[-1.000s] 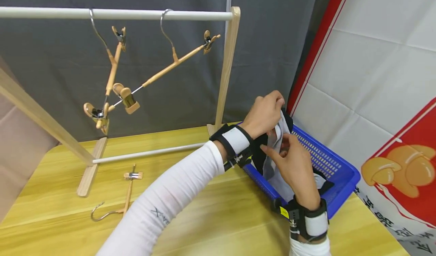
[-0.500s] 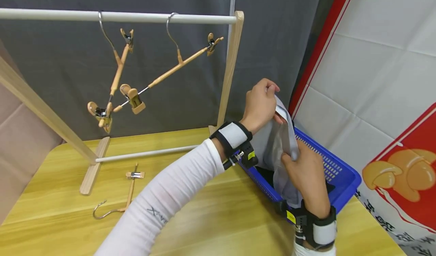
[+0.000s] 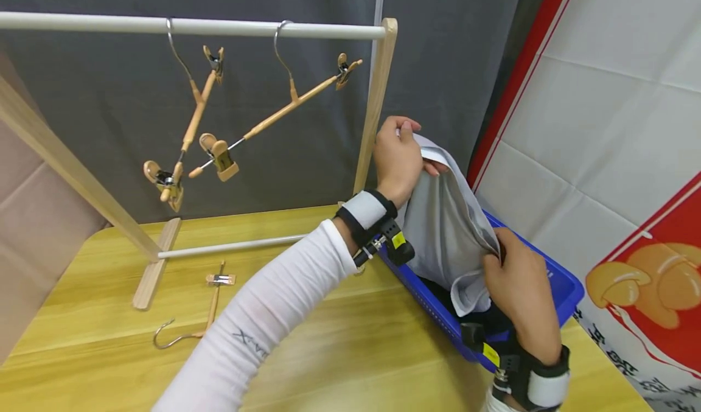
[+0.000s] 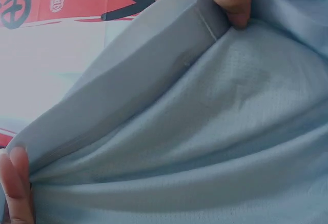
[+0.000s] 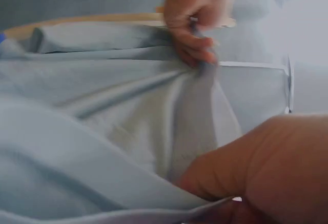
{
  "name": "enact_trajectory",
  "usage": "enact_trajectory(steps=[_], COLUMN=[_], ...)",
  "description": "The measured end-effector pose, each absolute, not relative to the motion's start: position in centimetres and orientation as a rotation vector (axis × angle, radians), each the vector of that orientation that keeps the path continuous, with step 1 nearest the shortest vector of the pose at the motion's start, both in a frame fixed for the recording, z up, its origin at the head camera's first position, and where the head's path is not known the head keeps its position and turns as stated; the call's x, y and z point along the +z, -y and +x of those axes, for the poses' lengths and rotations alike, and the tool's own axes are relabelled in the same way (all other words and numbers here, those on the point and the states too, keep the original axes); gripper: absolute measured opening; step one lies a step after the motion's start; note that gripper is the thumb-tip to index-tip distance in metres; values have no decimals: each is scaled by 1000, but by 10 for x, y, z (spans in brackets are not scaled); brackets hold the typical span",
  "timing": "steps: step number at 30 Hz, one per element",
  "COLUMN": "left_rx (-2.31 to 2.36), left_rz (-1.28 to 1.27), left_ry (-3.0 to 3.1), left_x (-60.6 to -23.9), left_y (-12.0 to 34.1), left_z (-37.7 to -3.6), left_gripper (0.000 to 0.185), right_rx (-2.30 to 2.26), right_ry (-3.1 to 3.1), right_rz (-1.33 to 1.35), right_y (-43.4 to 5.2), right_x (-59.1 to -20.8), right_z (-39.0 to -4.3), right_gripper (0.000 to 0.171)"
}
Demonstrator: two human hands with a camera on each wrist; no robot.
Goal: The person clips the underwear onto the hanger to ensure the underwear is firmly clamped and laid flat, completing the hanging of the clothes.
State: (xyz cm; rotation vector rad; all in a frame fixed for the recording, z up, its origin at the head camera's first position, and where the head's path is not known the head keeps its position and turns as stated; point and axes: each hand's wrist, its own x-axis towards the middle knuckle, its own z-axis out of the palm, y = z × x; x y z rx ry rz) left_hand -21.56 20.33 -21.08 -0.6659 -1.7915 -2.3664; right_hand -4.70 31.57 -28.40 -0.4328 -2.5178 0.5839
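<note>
A light grey garment [image 3: 440,223] with a wide waistband [image 4: 118,83] is stretched between my two hands over the blue basket [image 3: 564,290]. My left hand [image 3: 397,159] grips the upper left end of its band. At the lower right, my right hand [image 3: 520,290] pinches the other end, its thumb [image 5: 220,175] on the cloth in the right wrist view. The band slants down between them and the cloth hangs in loose folds. A lower corner of the garment droops into the basket, where some black cloth [image 3: 495,321] lies.
Two wooden clip hangers [image 3: 296,101] [image 3: 199,108] hang from the white rail [image 3: 241,27] of a wooden rack. Another clip hanger [image 3: 213,302] lies on the wood-grain table [image 3: 328,339], left of my forearm. A white and red printed wall [image 3: 602,126] stands behind the basket.
My hands have moved apart, the left one up and leftward, the right one down and rightward. The grey garment, bunched with black cloth before, now hangs spread between them.
</note>
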Motion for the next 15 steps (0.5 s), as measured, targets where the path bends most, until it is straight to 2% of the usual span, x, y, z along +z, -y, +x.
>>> enact_trajectory(steps=[5, 12, 15], left_rx=[-2392, -2430, -2498], left_rz=[-601, -433, -402], left_ry=[1718, 1643, 1536], left_x=[-213, -222, -225], left_y=[-198, -186, -181], left_z=[-224, -230, -231], left_gripper=[20, 19, 21], right_rx=[573, 521, 523], right_ry=[2517, 2558, 2580], right_rz=[-371, -262, -215], right_y=[-326, -341, -347], right_x=[-282, -279, -279], right_z=[-40, -31, -27], right_gripper=[22, 35, 34])
